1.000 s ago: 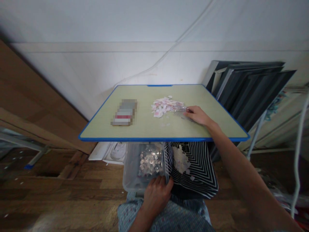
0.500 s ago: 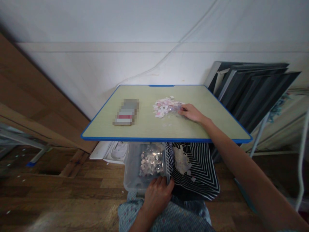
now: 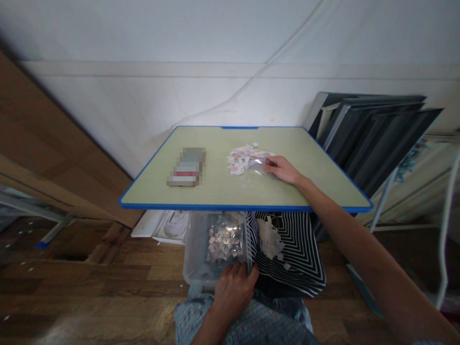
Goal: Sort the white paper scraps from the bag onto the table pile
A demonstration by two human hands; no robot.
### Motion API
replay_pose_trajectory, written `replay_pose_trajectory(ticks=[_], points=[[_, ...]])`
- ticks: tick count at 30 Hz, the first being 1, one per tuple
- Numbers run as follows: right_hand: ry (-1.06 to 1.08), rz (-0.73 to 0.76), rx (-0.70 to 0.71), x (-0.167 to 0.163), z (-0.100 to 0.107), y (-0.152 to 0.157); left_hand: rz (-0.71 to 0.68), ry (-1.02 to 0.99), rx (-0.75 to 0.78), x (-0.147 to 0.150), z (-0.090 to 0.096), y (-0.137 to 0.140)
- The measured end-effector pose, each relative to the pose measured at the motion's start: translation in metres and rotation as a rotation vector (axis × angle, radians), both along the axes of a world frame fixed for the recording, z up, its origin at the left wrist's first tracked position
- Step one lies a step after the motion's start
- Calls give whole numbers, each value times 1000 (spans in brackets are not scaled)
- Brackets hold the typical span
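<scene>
On the small table [image 3: 201, 195] lies a loose pile of pink and white paper pieces [image 3: 240, 158]. My right hand [image 3: 282, 168] is closed on a clear plastic bag [image 3: 257, 165] at the pile's right side; its fingertips are partly hidden. Below the table's front edge, my left hand [image 3: 235, 287] curls over the near rim of a translucent plastic bin [image 3: 196, 268]. Inside the bin are many small pale pieces in shiny clear plastic [image 3: 225, 242].
A blurred-out flat object [image 3: 187, 167] lies on the table's left part. A black-and-white striped cloth [image 3: 302, 258] with pale scraps [image 3: 270, 239] sits right of the bin. Dark flat panels [image 3: 373, 139] lean at the right; a large brown cardboard piece [image 3: 53, 143] stands at the left.
The clear plastic bag in my right hand has changed shape and now looks smoother and more spread beside the pile. My left hand stays on the bin's rim.
</scene>
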State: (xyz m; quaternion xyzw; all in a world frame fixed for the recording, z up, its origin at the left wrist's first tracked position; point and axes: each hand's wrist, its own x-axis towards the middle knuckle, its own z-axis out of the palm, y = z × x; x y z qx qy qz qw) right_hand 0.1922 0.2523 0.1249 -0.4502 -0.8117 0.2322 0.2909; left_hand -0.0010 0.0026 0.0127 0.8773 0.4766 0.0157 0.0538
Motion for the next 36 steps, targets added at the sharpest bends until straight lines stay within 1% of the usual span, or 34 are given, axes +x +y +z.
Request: replay_pose_trajectory(ticks=[2, 6, 8, 12, 18, 22, 25, 28, 33, 36], points=[[-13, 20, -15, -1, 1, 1, 1, -3, 2, 0, 0, 0], [0, 124, -76, -1, 3, -1, 5, -11, 4, 0, -1, -1], [21, 127, -69, -2, 4, -3, 4, -4, -3, 0, -2, -1], [9, 73, -25, -4, 3, -3, -4, -4, 0, 0, -1, 0], [5, 149, -77, -4, 3, -1, 6, -20, -11, 0, -1, 0], [-13, 99, -36, -6, 1, 0, 7, -15, -32, 0, -1, 0], [-60, 154, -55, -9, 2, 0, -2, -6, -22, -1, -1, 0], [-54, 206, -74, -11, 3, -2, 0, -4, 3, -1, -2, 0], [-39, 117, -40, -13, 2, -2, -6, 11, 9, 0, -1, -1], [-72, 108, -35, -16, 0, 0, -5, 12, 8, 0, 0, 0]])
